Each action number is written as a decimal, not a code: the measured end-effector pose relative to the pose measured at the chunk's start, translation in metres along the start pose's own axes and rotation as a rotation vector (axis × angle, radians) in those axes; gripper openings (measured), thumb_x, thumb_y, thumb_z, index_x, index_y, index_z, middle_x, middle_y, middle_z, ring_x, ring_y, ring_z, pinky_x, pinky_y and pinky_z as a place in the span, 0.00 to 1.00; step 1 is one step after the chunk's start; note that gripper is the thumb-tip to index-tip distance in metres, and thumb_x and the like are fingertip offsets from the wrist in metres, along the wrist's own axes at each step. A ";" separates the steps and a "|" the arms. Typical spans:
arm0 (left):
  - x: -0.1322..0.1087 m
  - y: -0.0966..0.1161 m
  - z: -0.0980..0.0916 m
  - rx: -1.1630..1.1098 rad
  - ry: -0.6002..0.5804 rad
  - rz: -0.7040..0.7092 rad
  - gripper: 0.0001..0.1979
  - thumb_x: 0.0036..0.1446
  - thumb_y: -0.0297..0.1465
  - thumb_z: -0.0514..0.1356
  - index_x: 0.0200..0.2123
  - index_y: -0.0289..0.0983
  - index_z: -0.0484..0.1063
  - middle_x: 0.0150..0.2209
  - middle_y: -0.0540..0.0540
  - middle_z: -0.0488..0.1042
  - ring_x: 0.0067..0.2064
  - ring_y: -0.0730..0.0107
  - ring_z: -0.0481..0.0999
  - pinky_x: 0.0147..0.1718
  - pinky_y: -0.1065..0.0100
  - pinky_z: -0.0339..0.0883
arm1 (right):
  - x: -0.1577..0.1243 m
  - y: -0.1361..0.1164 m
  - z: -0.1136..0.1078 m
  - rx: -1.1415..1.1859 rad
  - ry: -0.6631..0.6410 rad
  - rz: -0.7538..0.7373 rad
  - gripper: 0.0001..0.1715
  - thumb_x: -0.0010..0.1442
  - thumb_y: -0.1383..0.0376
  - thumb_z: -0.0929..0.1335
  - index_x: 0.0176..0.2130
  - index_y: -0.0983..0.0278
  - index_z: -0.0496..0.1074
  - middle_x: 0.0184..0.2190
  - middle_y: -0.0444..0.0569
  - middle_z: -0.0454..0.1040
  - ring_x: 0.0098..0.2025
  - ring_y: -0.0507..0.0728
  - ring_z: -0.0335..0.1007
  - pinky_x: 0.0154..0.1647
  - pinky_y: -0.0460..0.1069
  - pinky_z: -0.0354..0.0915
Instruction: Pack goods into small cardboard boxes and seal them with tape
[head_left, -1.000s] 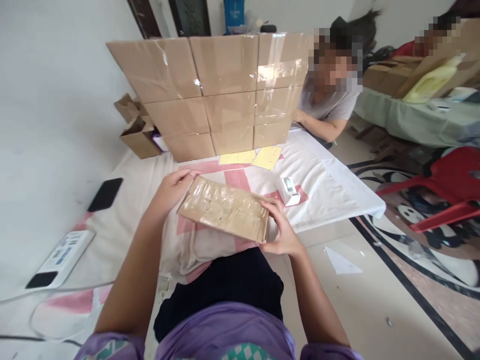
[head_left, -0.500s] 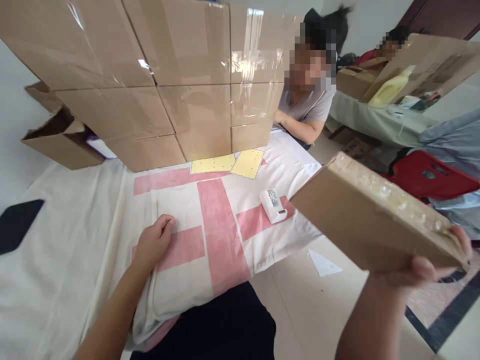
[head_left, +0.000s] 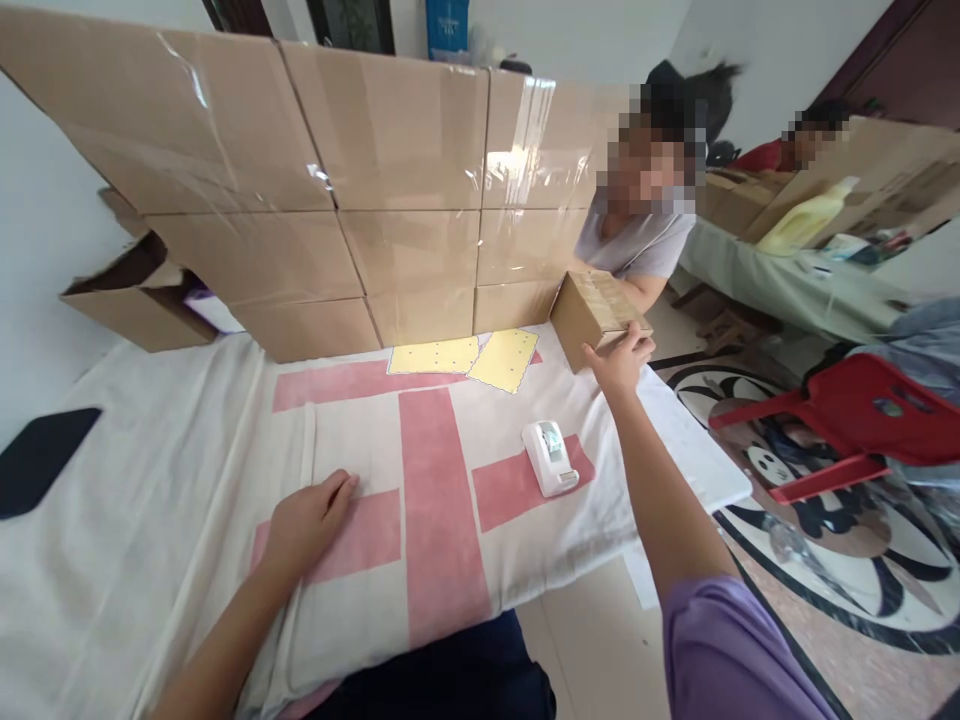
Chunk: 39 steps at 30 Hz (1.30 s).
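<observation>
My right hand [head_left: 621, 360] reaches to the far right of the table and grips the near end of a small taped cardboard box [head_left: 581, 318]. The box is beside the right end of a stack of taped cardboard boxes [head_left: 409, 265]. On the pink-and-white cloth [head_left: 442, 480] rests my left hand [head_left: 311, 522], its fingers curled closed with nothing visible in them. Between my hands, nearer the right, stands a white tape dispenser [head_left: 551, 458]. Two yellow dotted sheets [head_left: 504, 360] lie at the foot of the stack, slightly overlapping.
A co-worker [head_left: 637, 235] sits behind the table's right end. An open carton [head_left: 150, 310] stands left of the stack, and a dark flat pad [head_left: 46, 460] lies at the left. A red chair [head_left: 885, 410] is on the right. Behind it is another table with a yellow bottle [head_left: 806, 218].
My right hand has carried the cardboard box from the near right, off the table, forward and left to the stack's right end. My left hand stays almost in place. The view has shifted slightly.
</observation>
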<state>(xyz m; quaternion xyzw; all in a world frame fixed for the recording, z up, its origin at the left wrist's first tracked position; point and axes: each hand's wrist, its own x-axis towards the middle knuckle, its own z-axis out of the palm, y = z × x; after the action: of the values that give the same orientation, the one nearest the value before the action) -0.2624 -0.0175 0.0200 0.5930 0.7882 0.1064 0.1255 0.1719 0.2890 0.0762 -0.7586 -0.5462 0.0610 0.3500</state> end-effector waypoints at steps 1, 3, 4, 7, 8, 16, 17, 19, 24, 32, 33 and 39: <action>0.000 0.000 0.000 -0.019 0.005 -0.001 0.18 0.69 0.44 0.45 0.30 0.43 0.63 0.23 0.49 0.71 0.28 0.57 0.74 0.31 0.66 0.52 | 0.000 -0.005 -0.007 -0.030 -0.050 0.029 0.68 0.48 0.49 0.77 0.74 0.61 0.45 0.70 0.70 0.46 0.69 0.80 0.51 0.64 0.71 0.59; 0.000 -0.001 0.001 -0.103 0.026 -0.005 0.16 0.69 0.43 0.46 0.33 0.43 0.65 0.24 0.49 0.71 0.29 0.57 0.74 0.31 0.66 0.53 | -0.005 -0.014 -0.024 -0.114 -0.118 0.042 0.70 0.49 0.43 0.76 0.76 0.59 0.43 0.73 0.72 0.41 0.69 0.82 0.51 0.64 0.74 0.56; -0.001 -0.001 0.001 -0.172 0.043 -0.008 0.15 0.69 0.43 0.46 0.36 0.43 0.67 0.24 0.50 0.71 0.29 0.58 0.74 0.31 0.66 0.55 | -0.011 -0.021 -0.032 -0.158 -0.119 0.022 0.69 0.50 0.40 0.74 0.76 0.58 0.43 0.75 0.71 0.38 0.70 0.83 0.50 0.64 0.76 0.54; -0.001 -0.006 0.000 -0.467 0.160 -0.028 0.15 0.70 0.42 0.46 0.48 0.43 0.68 0.25 0.52 0.69 0.29 0.60 0.72 0.34 0.65 0.60 | -0.045 -0.053 -0.049 -0.216 -0.066 -0.122 0.63 0.56 0.35 0.68 0.76 0.55 0.44 0.78 0.65 0.32 0.73 0.85 0.44 0.65 0.79 0.49; -0.001 -0.009 -0.001 -0.576 0.209 -0.028 0.16 0.70 0.42 0.46 0.51 0.43 0.67 0.27 0.53 0.69 0.30 0.62 0.72 0.35 0.66 0.62 | -0.060 -0.068 -0.049 -0.207 -0.075 -0.182 0.61 0.57 0.35 0.68 0.76 0.54 0.44 0.78 0.63 0.32 0.73 0.85 0.43 0.65 0.80 0.49; 0.040 -0.082 -0.034 -0.836 0.288 0.068 0.28 0.57 0.40 0.66 0.59 0.41 0.65 0.59 0.41 0.69 0.51 0.62 0.73 0.53 0.60 0.68 | -0.211 -0.242 0.052 0.154 -0.629 -0.760 0.47 0.62 0.46 0.69 0.72 0.60 0.60 0.74 0.60 0.57 0.75 0.73 0.51 0.74 0.71 0.47; 0.052 -0.099 -0.044 -0.856 0.392 -0.006 0.31 0.56 0.38 0.68 0.60 0.40 0.63 0.61 0.39 0.67 0.54 0.59 0.72 0.56 0.57 0.67 | -0.230 -0.266 0.075 0.255 -0.706 -0.795 0.44 0.63 0.47 0.68 0.71 0.63 0.63 0.72 0.60 0.60 0.75 0.69 0.54 0.76 0.66 0.48; 0.079 -0.137 -0.068 -0.883 0.620 -0.211 0.37 0.53 0.34 0.71 0.62 0.37 0.60 0.63 0.35 0.64 0.61 0.54 0.69 0.61 0.53 0.64 | -0.267 -0.316 0.121 0.454 -0.830 -0.794 0.43 0.63 0.47 0.68 0.69 0.64 0.66 0.71 0.58 0.63 0.74 0.65 0.57 0.77 0.61 0.49; 0.155 -0.224 -0.141 -0.848 1.001 -0.494 0.59 0.48 0.33 0.77 0.70 0.27 0.42 0.72 0.23 0.46 0.75 0.43 0.43 0.73 0.45 0.36 | -0.336 -0.437 0.230 0.829 -1.032 -0.526 0.51 0.67 0.41 0.61 0.75 0.67 0.51 0.76 0.56 0.51 0.78 0.59 0.46 0.78 0.56 0.44; 0.291 -0.283 -0.132 -0.900 0.945 -0.404 0.69 0.47 0.35 0.78 0.73 0.27 0.29 0.75 0.19 0.24 0.77 0.37 0.25 0.72 0.41 0.23 | -0.363 -0.531 0.356 0.904 -0.871 -0.376 0.53 0.69 0.42 0.58 0.77 0.69 0.39 0.79 0.55 0.33 0.81 0.58 0.25 0.79 0.60 0.29; 0.300 -0.290 -0.126 -0.850 0.960 -0.361 0.68 0.47 0.34 0.77 0.74 0.26 0.30 0.75 0.20 0.29 0.77 0.39 0.29 0.73 0.42 0.26 | -0.363 -0.531 0.366 0.917 -0.840 -0.397 0.52 0.69 0.42 0.58 0.77 0.67 0.40 0.79 0.54 0.34 0.81 0.58 0.27 0.79 0.60 0.30; 0.322 -0.308 -0.116 -0.654 1.042 -0.267 0.66 0.42 0.26 0.75 0.75 0.28 0.35 0.74 0.26 0.45 0.76 0.44 0.45 0.73 0.48 0.44 | -0.340 -0.529 0.393 0.989 -0.663 -0.492 0.45 0.69 0.48 0.61 0.75 0.64 0.47 0.77 0.54 0.46 0.79 0.58 0.39 0.79 0.59 0.36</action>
<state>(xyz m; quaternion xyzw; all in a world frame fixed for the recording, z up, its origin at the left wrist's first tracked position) -0.6654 0.2052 0.0090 0.2909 0.7397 0.6004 -0.0881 -0.5652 0.2590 0.0001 -0.3011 -0.6906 0.4549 0.4749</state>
